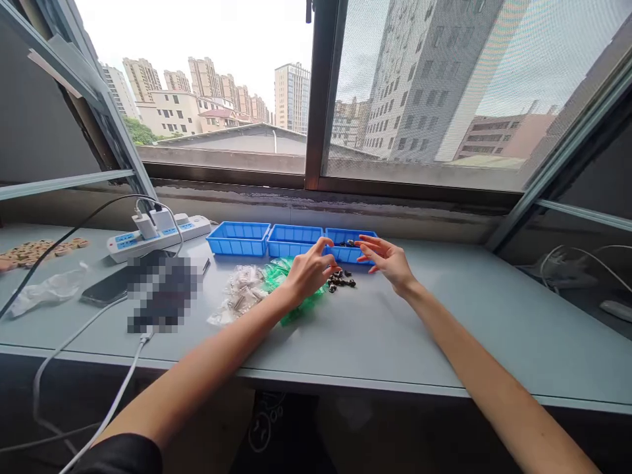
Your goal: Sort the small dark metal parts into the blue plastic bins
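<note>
Above the edge of a crumpled green plastic bag [303,306], my left hand [310,268] hovers with its fingers bent and apart. My right hand [388,263] is at the front right corner of the right blue bin [365,235], fingers spread, nothing visible in them. Between and below both hands lies a loose pile of small dark parts [340,283], too small to name exactly. A few similar dark pieces [349,243] are inside the right bin. Clear plastic bags with small pale parts [241,293] lie left of the green bag.
Two more blue bins [237,247] [295,250] stand left of the right one, along the window wall. A white power strip [160,234], a dark phone [106,286], a blurred-out device [165,293], cables and a crumpled clear bag [54,286] occupy the left. Small wooden pieces [39,253] lie far left.
</note>
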